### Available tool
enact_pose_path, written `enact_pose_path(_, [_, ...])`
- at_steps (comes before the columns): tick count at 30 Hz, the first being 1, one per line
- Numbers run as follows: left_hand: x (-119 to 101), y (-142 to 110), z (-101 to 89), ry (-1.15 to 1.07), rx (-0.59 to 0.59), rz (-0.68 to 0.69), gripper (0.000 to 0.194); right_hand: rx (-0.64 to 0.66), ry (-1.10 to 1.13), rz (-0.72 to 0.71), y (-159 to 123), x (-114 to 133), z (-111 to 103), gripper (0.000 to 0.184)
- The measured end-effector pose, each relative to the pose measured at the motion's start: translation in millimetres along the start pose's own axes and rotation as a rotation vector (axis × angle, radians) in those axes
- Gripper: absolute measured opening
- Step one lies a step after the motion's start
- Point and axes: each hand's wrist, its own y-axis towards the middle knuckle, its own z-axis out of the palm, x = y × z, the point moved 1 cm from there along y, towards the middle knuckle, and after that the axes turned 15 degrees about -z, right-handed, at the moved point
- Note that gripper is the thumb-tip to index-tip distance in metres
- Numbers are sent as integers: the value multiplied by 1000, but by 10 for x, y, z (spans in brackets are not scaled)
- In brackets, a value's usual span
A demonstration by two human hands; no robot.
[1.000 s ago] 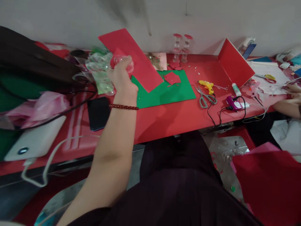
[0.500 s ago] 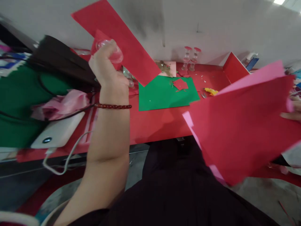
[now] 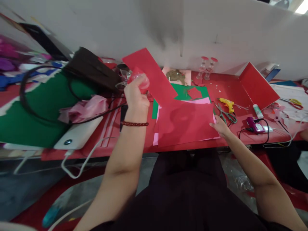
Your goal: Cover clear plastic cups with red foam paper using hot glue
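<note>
My left hand (image 3: 135, 93) is closed, raised above the table. In it are a long red paper strip (image 3: 156, 77) and a clear, rounded plastic piece (image 3: 144, 81), with a smaller bit of red behind it. My right hand (image 3: 220, 126) pinches the right edge of a stack of red paper sheets (image 3: 187, 123). Pink sheets (image 3: 202, 100) stick out from under the red at the top and sides. The stack lies at the table's front edge and covers much of a green sheet (image 3: 180, 88). A small cut red paper piece (image 3: 194, 93) rests on that green sheet.
Right of the stack lie scissors (image 3: 223, 114), a yellow glue gun (image 3: 226, 104) and a purple device (image 3: 256, 125) with cables. Two clear plastic hourglass shapes (image 3: 204, 67) stand by the wall. On the left are a dark bag (image 3: 96, 70), pink crumpled material (image 3: 86, 109) and a white power bank (image 3: 78, 134).
My right hand has brought the red and pink sheets from the raised right side down onto the table over the green sheet. My left hand, still holding the strip, appears lower and further right.
</note>
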Motion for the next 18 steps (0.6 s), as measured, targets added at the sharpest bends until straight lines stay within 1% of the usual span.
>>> enact_pose_path(1, [89, -30, 30, -71, -36, -46, 27, -18, -57, -27, 5, -26, 20, 64])
enact_pose_path(3, [285, -92, 114, -104, -50, -145, 25, -27, -195, -62, 7, -19, 61, 75])
enact_pose_path(5, [482, -152, 195, -93, -44, -244, 24, 33, -388, -72, -10, 70, 95, 78])
enact_pose_path(8, [723, -225, 251, -13, -3, -381, 25, 217, -750, -58, -65, 313, 101, 71])
enact_pose_path(10, [820, -252, 235, 42, 29, -427, 28, 279, -966, -57, -80, 488, 80, 63])
enact_pose_path(11, [849, -257, 214, 57, 41, -439, 30, 279, -1034, -68, -66, 564, 72, 59])
enact_pose_path(12, [867, -255, 189, 64, 42, -443, 32, 266, -1066, -93, -33, 628, 74, 55])
enact_pose_path(14, [877, -236, 135, 60, 24, -418, 35, 254, -1039, -187, 90, 711, 120, 50])
enact_pose_path(16, [868, -203, 93, 61, -4, -372, 39, 296, -962, -300, 274, 737, 221, 46])
enact_pose_path(18, [855, -172, 71, 76, -14, -341, 42, 374, -925, -369, 481, 722, 346, 43])
